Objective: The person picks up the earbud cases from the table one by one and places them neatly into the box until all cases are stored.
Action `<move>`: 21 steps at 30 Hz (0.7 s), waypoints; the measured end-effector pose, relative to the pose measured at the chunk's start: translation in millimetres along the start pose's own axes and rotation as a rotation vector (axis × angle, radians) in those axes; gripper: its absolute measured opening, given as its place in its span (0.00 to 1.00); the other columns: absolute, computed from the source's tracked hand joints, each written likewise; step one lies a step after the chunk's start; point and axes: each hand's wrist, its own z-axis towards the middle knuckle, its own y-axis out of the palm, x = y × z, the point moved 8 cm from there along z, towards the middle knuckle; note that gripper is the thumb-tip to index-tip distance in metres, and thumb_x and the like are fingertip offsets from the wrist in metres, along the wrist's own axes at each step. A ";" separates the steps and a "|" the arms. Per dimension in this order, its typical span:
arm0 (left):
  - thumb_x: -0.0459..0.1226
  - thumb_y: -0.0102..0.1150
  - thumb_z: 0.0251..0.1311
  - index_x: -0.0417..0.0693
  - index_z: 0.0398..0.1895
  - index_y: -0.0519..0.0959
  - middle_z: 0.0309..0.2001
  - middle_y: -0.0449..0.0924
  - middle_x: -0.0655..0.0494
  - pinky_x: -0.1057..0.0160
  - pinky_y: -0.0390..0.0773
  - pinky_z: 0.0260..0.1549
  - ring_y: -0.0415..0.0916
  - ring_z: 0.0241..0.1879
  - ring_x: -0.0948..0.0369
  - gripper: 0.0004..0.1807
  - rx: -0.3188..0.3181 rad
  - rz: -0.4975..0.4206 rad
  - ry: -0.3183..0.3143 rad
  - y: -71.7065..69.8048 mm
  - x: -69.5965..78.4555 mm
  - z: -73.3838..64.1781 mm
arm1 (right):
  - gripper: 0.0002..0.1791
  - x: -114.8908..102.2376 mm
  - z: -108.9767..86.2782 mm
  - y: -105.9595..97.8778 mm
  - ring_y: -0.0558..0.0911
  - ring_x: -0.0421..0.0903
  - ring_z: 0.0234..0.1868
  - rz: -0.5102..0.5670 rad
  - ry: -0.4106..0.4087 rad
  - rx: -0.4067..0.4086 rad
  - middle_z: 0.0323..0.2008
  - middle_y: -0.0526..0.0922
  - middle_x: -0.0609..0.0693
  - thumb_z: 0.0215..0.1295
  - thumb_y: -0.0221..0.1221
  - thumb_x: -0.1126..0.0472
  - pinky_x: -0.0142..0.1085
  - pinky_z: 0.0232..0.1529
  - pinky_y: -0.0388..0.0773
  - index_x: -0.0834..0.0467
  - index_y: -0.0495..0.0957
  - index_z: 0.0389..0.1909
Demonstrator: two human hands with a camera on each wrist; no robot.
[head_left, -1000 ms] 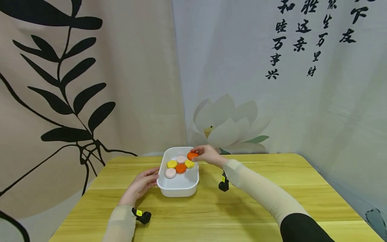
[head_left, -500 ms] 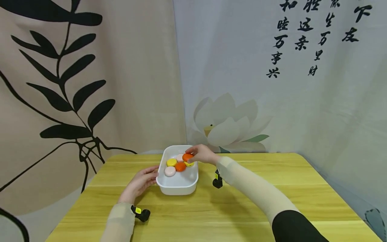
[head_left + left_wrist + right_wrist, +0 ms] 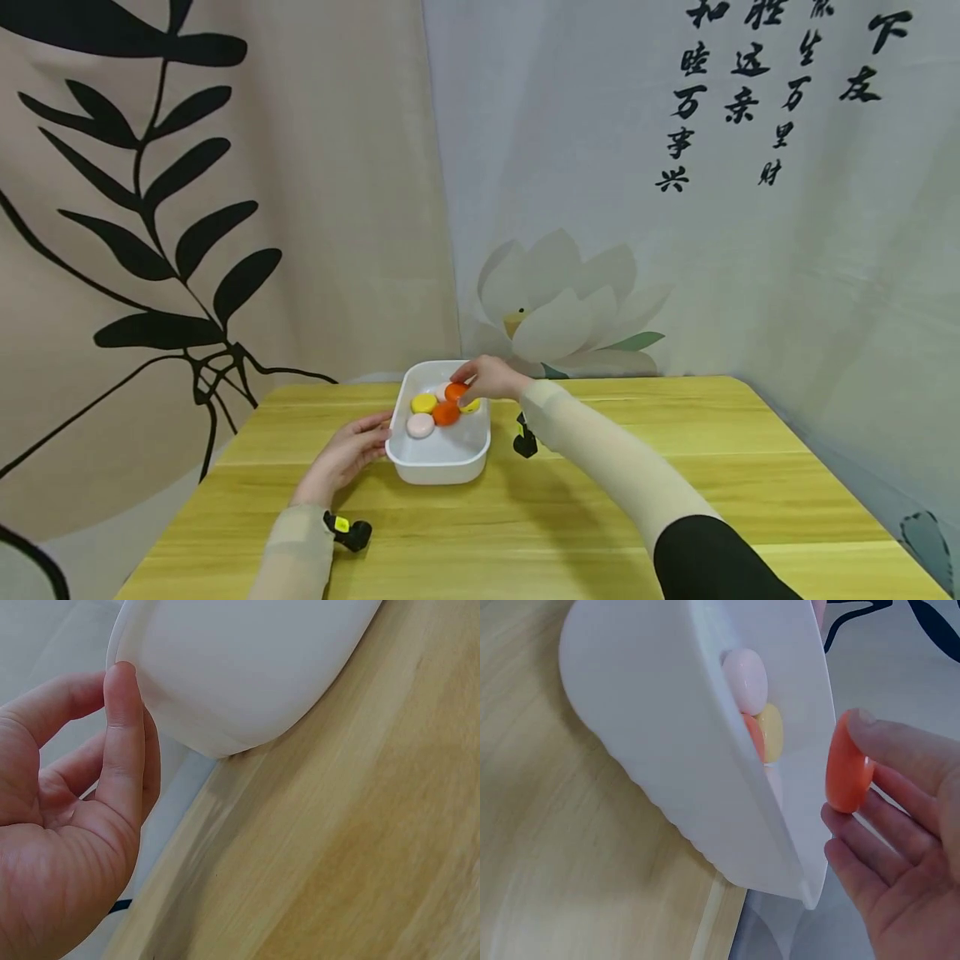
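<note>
A white tub (image 3: 438,472) with rounded corners stands near the far edge of the table. My right hand (image 3: 491,377) pinches a smooth orange disc (image 3: 846,769) between thumb and fingers, above the tub's far right part. Inside lie similar rounded discs: a yellow disc (image 3: 423,403), a pale pink disc (image 3: 420,426), a second orange disc (image 3: 446,414) and another yellow disc (image 3: 470,407), partly hidden by my fingers. A further pink disc behind is mostly covered. At the tub's left side, my left hand (image 3: 354,454) holds the rim (image 3: 120,637) with thumb and index fingertips.
The wooden table (image 3: 465,550) reaches toward me and out to both sides. Behind its far edge hangs a curtain (image 3: 360,208) printed with dark leaves, a flower and writing. A small black camera is strapped at each wrist.
My right hand has carried the orange disc leftward and slightly lower, from beside the tub's right rim to over the other discs. My left hand stays at the tub.
</note>
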 end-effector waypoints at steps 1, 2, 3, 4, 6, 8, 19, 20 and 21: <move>0.31 0.53 0.69 0.33 0.70 0.60 0.60 0.69 0.35 0.68 0.81 0.37 0.78 0.37 0.60 0.29 0.001 0.003 0.000 -0.3 -0.2 -0.4 | 0.25 -1.2 0.5 0.4 0.78 0.47 0.52 -0.004 0.002 -0.001 0.51 0.82 0.47 0.53 0.72 0.60 0.38 0.55 0.75 0.55 0.82 0.54; 0.31 0.53 0.69 0.33 0.70 0.60 0.60 0.69 0.35 0.68 0.81 0.37 0.78 0.37 0.60 0.29 0.002 0.004 0.000 -0.7 -0.6 -0.6 | 0.25 -2.1 1.0 1.0 0.77 0.47 0.53 -0.002 0.005 -0.003 0.51 0.82 0.48 0.53 0.72 0.60 0.39 0.56 0.74 0.55 0.81 0.54; 0.31 0.53 0.68 0.33 0.70 0.60 0.60 0.69 0.34 0.68 0.81 0.37 0.78 0.36 0.60 0.29 0.005 0.005 0.001 -1.2 -1.1 -0.7 | 0.24 -2.9 1.4 1.6 0.77 0.47 0.53 0.002 0.009 -0.006 0.51 0.82 0.48 0.53 0.72 0.60 0.39 0.56 0.74 0.55 0.81 0.54; 0.31 0.53 0.68 0.32 0.70 0.60 0.60 0.69 0.34 0.68 0.81 0.36 0.78 0.36 0.60 0.29 0.006 0.007 0.003 -1.7 -1.6 -0.7 | 0.24 -3.2 2.0 2.3 0.77 0.46 0.53 0.003 0.013 -0.006 0.51 0.82 0.48 0.53 0.71 0.60 0.39 0.56 0.74 0.55 0.81 0.54; 0.30 0.53 0.68 0.32 0.70 0.60 0.58 0.70 0.35 0.68 0.81 0.36 0.78 0.36 0.60 0.29 -0.002 0.000 0.008 -2.5 -3.2 0.0 | 0.24 -3.4 3.2 4.1 0.77 0.46 0.52 0.013 0.026 -0.009 0.51 0.82 0.48 0.54 0.71 0.60 0.39 0.57 0.73 0.55 0.81 0.54; 0.29 0.54 0.67 0.31 0.70 0.60 0.56 0.72 0.36 0.67 0.81 0.36 0.79 0.36 0.60 0.29 -0.013 -0.008 0.018 -2.4 -3.8 0.5 | 0.24 -2.4 5.2 6.9 0.77 0.45 0.52 0.016 0.035 -0.011 0.51 0.82 0.47 0.53 0.72 0.61 0.40 0.57 0.73 0.55 0.82 0.53; 0.30 0.56 0.66 0.30 0.69 0.61 0.53 0.76 0.40 0.67 0.81 0.36 0.79 0.35 0.61 0.30 -0.015 -0.027 0.016 -1.7 -3.4 2.6 | 0.23 -0.5 8.8 18.7 0.77 0.43 0.50 -0.012 0.034 -0.056 0.50 0.83 0.47 0.53 0.72 0.62 0.36 0.55 0.74 0.57 0.82 0.52; 0.30 0.55 0.66 0.30 0.69 0.61 0.53 0.76 0.40 0.67 0.81 0.36 0.79 0.35 0.61 0.30 -0.016 -0.024 0.016 -1.5 -3.4 2.6 | 0.23 -0.3 8.6 19.4 0.77 0.43 0.50 -0.016 0.035 -0.060 0.50 0.83 0.47 0.53 0.72 0.62 0.35 0.54 0.74 0.57 0.83 0.52; 0.30 0.55 0.66 0.30 0.69 0.61 0.53 0.76 0.40 0.67 0.81 0.36 0.79 0.35 0.61 0.30 -0.017 -0.020 0.017 -1.5 -3.5 2.6 | 0.23 -0.4 8.7 20.1 0.78 0.43 0.50 -0.019 0.033 -0.064 0.49 0.83 0.48 0.52 0.72 0.63 0.35 0.54 0.75 0.57 0.83 0.52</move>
